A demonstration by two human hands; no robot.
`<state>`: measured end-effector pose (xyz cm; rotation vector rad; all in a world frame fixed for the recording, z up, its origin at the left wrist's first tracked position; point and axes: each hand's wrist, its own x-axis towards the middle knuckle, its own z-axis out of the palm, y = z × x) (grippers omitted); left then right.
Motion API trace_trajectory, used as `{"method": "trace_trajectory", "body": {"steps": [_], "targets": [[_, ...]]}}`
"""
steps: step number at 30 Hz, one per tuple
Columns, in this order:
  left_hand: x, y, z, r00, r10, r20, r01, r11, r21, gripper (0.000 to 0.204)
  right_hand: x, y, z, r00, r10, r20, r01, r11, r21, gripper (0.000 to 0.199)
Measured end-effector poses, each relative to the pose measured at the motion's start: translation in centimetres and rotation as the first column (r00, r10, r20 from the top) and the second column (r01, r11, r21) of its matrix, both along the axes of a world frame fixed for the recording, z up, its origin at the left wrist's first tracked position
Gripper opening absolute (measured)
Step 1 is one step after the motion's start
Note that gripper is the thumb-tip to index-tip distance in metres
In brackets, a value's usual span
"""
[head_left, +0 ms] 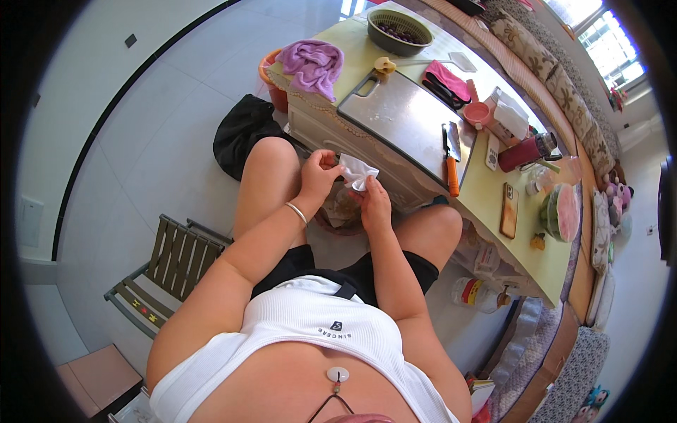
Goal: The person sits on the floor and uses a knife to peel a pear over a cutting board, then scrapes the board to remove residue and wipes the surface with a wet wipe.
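I sit at a low yellow-green table. My left hand and my right hand together hold a crumpled white tissue above my knees, at the table's near edge. The left fingers pinch its upper corner; the right hand grips it from below. A silver bracelet circles my left wrist. On the table just beyond lies a steel tray, turned flat side up, with a cleaver with an orange handle on its right part.
Further on the table: a green colander of dark fruit, a purple towel, a pink cup, a red flask, a phone, a cut watermelon. A black bag and a slatted chair stand at my left.
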<state>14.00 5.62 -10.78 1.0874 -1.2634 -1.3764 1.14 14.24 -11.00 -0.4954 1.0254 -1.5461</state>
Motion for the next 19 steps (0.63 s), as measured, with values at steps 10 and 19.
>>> {"method": "trace_trajectory", "body": {"steps": [10, 19], "targets": [[-0.4, 1.6, 1.8, 0.928, -0.042, 0.37, 0.241, 0.826, -0.51, 0.008, -0.4, -0.1, -0.6, 0.971, -0.017, 0.239, 0.009, 0.999, 0.036, 0.034], [-0.3, 0.7, 0.0, 0.985, -0.066, 0.162, 0.104, 0.966, -0.238, 0.011, -2.2, -0.4, -0.9, 0.88, -0.216, 0.423, 0.218, 0.975, 0.044, 0.038]]}}
